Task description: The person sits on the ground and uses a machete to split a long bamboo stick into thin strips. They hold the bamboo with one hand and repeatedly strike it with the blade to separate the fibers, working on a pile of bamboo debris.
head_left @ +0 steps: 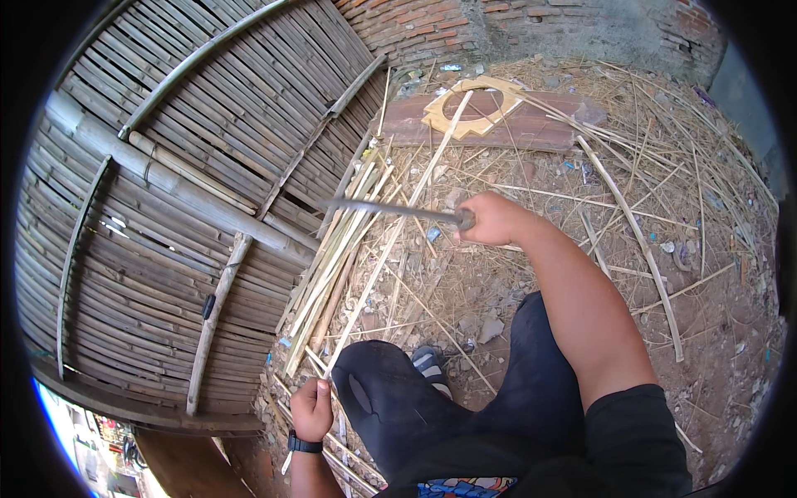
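My right hand (496, 219), out in front at mid-view, is closed round the handle of a long-bladed knife (388, 208). Its dark blade points left and is seen nearly edge-on, slightly smeared by motion. Down at the lower left, my left hand (312, 410) pinches a long, pale bamboo strip (442, 153) beside my left knee. The strip runs forward past the knee and under the line of the blade. Whether the blade touches it I cannot tell. A bundle of split bamboo strips (342, 249) lies on the ground just left of the held strip.
A bamboo slat wall (191, 158) stands close on my left. Ahead, a brown board (398, 123) carries a flat yellow ring-shaped piece (437, 108). A curved bamboo strip (635, 228) and scattered shavings lie to the right. A brick wall (415, 29) rises at the back.
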`<action>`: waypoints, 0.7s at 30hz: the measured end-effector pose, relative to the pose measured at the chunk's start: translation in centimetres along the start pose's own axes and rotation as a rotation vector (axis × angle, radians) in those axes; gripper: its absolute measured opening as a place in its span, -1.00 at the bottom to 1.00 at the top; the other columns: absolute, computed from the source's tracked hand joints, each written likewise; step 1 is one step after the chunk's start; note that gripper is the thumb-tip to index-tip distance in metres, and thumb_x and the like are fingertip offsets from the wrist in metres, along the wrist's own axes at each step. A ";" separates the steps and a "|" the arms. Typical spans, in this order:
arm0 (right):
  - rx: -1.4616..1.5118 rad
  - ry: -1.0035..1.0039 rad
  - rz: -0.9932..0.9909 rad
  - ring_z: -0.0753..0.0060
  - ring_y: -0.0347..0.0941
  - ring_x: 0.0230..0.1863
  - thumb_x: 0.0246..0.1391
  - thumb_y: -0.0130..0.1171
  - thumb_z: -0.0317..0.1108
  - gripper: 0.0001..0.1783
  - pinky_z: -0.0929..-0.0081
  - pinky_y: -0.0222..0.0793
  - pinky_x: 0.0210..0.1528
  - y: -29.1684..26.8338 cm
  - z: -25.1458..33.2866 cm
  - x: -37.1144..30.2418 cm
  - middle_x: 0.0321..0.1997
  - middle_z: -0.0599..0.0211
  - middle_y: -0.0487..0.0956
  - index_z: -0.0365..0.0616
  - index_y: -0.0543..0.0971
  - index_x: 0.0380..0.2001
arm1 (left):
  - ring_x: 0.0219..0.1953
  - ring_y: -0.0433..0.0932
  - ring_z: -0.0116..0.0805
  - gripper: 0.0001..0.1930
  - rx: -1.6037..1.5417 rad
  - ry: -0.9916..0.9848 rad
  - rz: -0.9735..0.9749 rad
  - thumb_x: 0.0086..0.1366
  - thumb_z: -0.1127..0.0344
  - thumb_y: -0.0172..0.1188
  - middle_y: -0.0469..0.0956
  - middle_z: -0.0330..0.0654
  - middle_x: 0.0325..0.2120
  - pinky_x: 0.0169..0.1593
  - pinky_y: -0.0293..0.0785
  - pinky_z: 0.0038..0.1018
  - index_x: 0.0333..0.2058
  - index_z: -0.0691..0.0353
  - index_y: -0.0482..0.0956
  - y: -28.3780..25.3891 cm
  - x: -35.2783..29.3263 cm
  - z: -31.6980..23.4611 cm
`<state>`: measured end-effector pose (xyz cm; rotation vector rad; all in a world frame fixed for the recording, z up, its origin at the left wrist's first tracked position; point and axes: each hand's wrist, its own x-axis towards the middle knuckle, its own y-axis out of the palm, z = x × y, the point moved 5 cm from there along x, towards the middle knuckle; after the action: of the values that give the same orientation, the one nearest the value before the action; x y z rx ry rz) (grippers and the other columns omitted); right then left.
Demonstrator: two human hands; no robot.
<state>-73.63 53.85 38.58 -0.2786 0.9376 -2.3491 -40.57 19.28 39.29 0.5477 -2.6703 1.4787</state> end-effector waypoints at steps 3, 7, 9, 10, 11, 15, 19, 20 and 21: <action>0.166 0.195 -0.284 0.10 0.66 -0.14 0.03 0.46 -0.01 -0.55 0.20 0.52 -0.07 -2.7 -5.2 0.2 -0.27 0.09 0.68 -0.08 0.71 -0.11 | -0.61 0.31 -0.51 -0.53 -0.017 -0.027 -0.004 0.44 0.05 0.27 0.41 -0.23 -0.72 -0.50 0.27 -0.44 -0.52 0.32 0.49 -0.8 -0.5 0.1; -0.042 0.058 -0.122 0.03 0.65 -0.11 0.05 0.44 0.01 -0.48 0.15 0.52 -0.05 -0.6 -4.1 -0.2 -0.21 0.01 0.69 -0.12 0.69 -0.05 | -0.60 0.29 -0.58 -0.54 -0.014 -0.164 0.027 0.31 0.06 0.44 0.41 -0.30 -0.71 -0.50 0.25 -0.50 -0.54 0.31 0.48 0.2 -1.1 1.5; -0.150 -0.011 0.048 0.02 0.65 -0.09 0.04 0.44 0.02 -0.47 0.13 0.53 -0.03 0.8 -0.8 -0.1 -0.18 -0.01 0.69 -0.12 0.69 -0.03 | -0.59 0.28 -0.59 -0.54 -0.047 -0.165 0.020 0.31 0.07 0.44 0.41 -0.31 -0.71 -0.50 0.25 -0.50 -0.54 0.30 0.48 1.1 -0.7 0.6; -0.188 -0.054 0.074 0.00 0.64 -0.11 0.02 0.45 0.03 -0.44 0.12 0.52 -0.04 1.6 0.4 -0.3 -0.19 -0.02 0.69 -0.13 0.68 -0.02 | -0.59 0.27 -0.59 -0.55 -0.064 -0.161 0.015 0.31 0.08 0.44 0.41 -0.31 -0.71 -0.50 0.24 -0.50 -0.54 0.30 0.47 1.5 -0.5 0.2; -0.225 -0.098 0.094 -0.01 0.64 -0.13 0.00 0.47 0.04 -0.41 0.11 0.52 -0.04 2.5 1.5 -0.6 -0.20 -0.03 0.69 -0.14 0.68 -0.01 | -0.59 0.26 -0.60 -0.55 -0.081 -0.154 0.009 0.32 0.08 0.43 0.40 -0.33 -0.70 -0.50 0.24 -0.51 -0.52 0.30 0.47 1.8 -0.3 0.1; -0.164 -0.111 0.096 0.02 0.66 -0.14 -0.02 0.48 0.01 -0.41 0.13 0.52 -0.07 1.6 1.7 -0.7 -0.21 0.01 0.70 -0.14 0.67 0.00 | -0.59 0.25 -0.60 -0.58 -0.127 -0.170 0.018 0.32 0.12 0.43 0.41 -0.33 -0.70 -0.50 0.24 -0.52 -0.51 0.31 0.48 1.2 -0.5 0.6; 0.143 0.205 -0.191 0.08 0.65 -0.14 -0.03 0.46 -0.01 -0.44 0.14 0.53 -0.04 -2.3 -5.1 -0.1 -0.21 0.02 0.70 -0.16 0.68 -0.04 | -0.61 0.25 -0.60 -0.59 -0.072 -0.160 -0.001 0.32 0.15 0.43 0.40 -0.33 -0.72 -0.51 0.22 -0.52 -0.53 0.31 0.48 0.4 -1.2 0.5; 0.113 0.178 -0.216 0.07 0.65 -0.14 -0.03 0.46 -0.02 -0.45 0.13 0.53 -0.04 -2.2 -5.1 -0.1 -0.20 0.02 0.70 -0.17 0.68 -0.05 | -0.61 0.24 -0.60 -0.59 -0.024 -0.124 -0.018 0.32 0.16 0.43 0.40 -0.33 -0.72 -0.51 0.21 -0.52 -0.53 0.31 0.47 0.1 -1.4 0.0; 0.083 0.151 -0.241 0.06 0.65 -0.14 -0.04 0.47 -0.03 -0.45 0.13 0.53 -0.04 -2.1 -5.2 -0.3 -0.19 0.01 0.70 -0.17 0.69 -0.06 | -0.62 0.23 -0.58 -0.58 -0.036 -0.128 -0.004 0.31 0.14 0.43 0.38 -0.33 -0.73 -0.52 0.21 -0.49 -0.54 0.31 0.48 0.2 -1.4 -0.4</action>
<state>-76.30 58.15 36.23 -0.1916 0.9175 -2.6544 -39.36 20.14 39.08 0.6665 -2.7833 1.4387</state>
